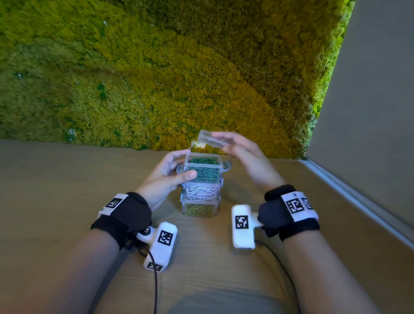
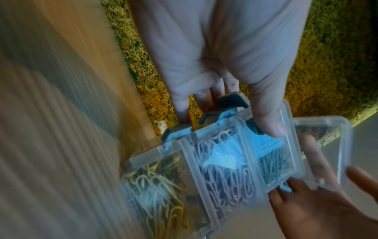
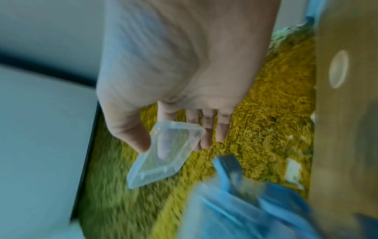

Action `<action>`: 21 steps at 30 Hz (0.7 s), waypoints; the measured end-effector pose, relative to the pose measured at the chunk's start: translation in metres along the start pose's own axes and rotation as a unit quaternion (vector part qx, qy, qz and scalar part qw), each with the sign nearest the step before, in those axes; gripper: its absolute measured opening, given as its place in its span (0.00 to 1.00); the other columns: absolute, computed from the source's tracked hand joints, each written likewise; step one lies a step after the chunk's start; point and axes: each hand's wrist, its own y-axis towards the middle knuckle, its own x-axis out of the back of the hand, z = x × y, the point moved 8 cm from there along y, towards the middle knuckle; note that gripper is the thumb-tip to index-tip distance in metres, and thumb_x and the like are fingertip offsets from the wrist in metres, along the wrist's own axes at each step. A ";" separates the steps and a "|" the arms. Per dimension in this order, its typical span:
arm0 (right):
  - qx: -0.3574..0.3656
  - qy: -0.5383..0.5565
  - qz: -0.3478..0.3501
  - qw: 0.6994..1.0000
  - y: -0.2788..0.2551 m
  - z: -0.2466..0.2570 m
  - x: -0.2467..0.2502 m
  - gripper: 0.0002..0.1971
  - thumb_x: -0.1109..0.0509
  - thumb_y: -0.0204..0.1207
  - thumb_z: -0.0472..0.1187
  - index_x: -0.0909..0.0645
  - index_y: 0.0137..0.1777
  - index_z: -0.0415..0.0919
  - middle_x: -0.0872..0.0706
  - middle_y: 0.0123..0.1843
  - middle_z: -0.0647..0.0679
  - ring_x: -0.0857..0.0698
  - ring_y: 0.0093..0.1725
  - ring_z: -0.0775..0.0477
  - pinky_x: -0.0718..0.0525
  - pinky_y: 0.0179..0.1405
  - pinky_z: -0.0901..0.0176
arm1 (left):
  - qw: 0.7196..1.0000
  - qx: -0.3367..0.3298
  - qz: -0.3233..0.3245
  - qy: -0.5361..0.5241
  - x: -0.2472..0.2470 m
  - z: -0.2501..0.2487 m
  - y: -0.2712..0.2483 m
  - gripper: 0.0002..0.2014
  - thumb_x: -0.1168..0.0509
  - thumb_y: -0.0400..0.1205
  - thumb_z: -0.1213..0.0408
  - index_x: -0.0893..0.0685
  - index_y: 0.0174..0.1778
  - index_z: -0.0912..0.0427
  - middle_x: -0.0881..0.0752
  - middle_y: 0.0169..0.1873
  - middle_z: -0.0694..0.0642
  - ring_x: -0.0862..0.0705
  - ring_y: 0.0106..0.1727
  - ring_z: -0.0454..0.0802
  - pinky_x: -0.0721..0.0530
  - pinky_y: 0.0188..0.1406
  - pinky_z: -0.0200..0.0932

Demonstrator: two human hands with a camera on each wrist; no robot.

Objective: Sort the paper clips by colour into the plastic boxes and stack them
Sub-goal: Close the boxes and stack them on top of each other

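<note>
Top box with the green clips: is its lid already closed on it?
No: the right hand holds the clear lid above the open top box.

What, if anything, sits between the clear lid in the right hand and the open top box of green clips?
Nothing visible. The right hand pinches the clear plastic lid above and slightly behind the open top box of green paper clips. The left hand grips that box's side, with no finger over the opening.

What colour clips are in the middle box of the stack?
White, in the middle box; head view shows it best.
</note>
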 end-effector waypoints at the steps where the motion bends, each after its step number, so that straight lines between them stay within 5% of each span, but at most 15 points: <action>1: -0.006 -0.027 0.027 0.999 0.001 -0.005 -0.012 0.20 0.39 0.74 0.45 0.18 0.65 0.55 0.22 0.69 0.50 0.22 0.66 0.50 0.22 0.57 0.56 | 1.000 -0.003 -0.001 0.001 0.000 0.000 0.001 0.28 0.32 0.74 0.71 0.29 0.71 0.55 0.17 0.61 0.48 0.14 0.57 0.43 0.15 0.47 0.38; 4: -0.022 -0.007 0.058 0.998 0.001 -0.013 -0.027 0.21 0.38 0.73 0.43 0.17 0.65 0.51 0.23 0.68 0.45 0.23 0.67 0.48 0.20 0.63 0.52 | 1.000 -0.003 -0.007 -0.003 0.000 -0.001 0.001 0.31 0.29 0.70 0.68 0.30 0.71 0.59 0.17 0.62 0.55 0.16 0.59 0.49 0.14 0.49 0.42; 9: 0.004 -0.027 0.058 0.998 0.003 -0.009 -0.030 0.18 0.36 0.71 0.41 0.15 0.59 0.53 0.22 0.65 0.50 0.26 0.68 0.48 0.26 0.69 0.42 | 1.000 -0.007 -0.011 -0.005 0.002 0.000 0.001 0.34 0.28 0.71 0.69 0.32 0.73 0.65 0.17 0.64 0.60 0.18 0.63 0.52 0.15 0.54 0.43; 13: -0.007 -0.006 0.050 0.999 0.003 -0.009 -0.028 0.14 0.34 0.75 0.44 0.14 0.59 0.51 0.21 0.64 0.47 0.26 0.68 0.52 0.28 0.71 0.51 | 0.999 -0.013 -0.033 0.004 0.002 -0.006 0.001 0.36 0.30 0.73 0.75 0.36 0.77 0.62 0.18 0.65 0.59 0.17 0.61 0.48 0.16 0.54 0.40; 18: -0.013 0.019 -0.001 1.000 0.003 -0.013 -0.029 0.12 0.34 0.82 0.41 0.14 0.61 0.43 0.20 0.62 0.43 0.25 0.68 0.47 0.28 0.72 0.48 | 0.996 -0.044 -0.062 -0.041 -0.003 -0.021 0.001 0.39 0.38 0.80 0.78 0.49 0.83 0.55 0.38 0.80 0.54 0.35 0.78 0.45 0.33 0.76 0.48; 21: -0.028 0.059 -0.003 0.998 0.003 -0.012 -0.034 0.14 0.34 0.81 0.38 0.18 0.65 0.39 0.23 0.66 0.37 0.24 0.67 0.43 0.21 0.62 0.61 | 0.994 -0.070 -0.031 0.074 -0.011 -0.025 0.000 0.37 0.40 0.84 0.68 0.56 0.84 0.51 0.47 0.82 0.43 0.44 0.80 0.37 0.39 0.79 0.45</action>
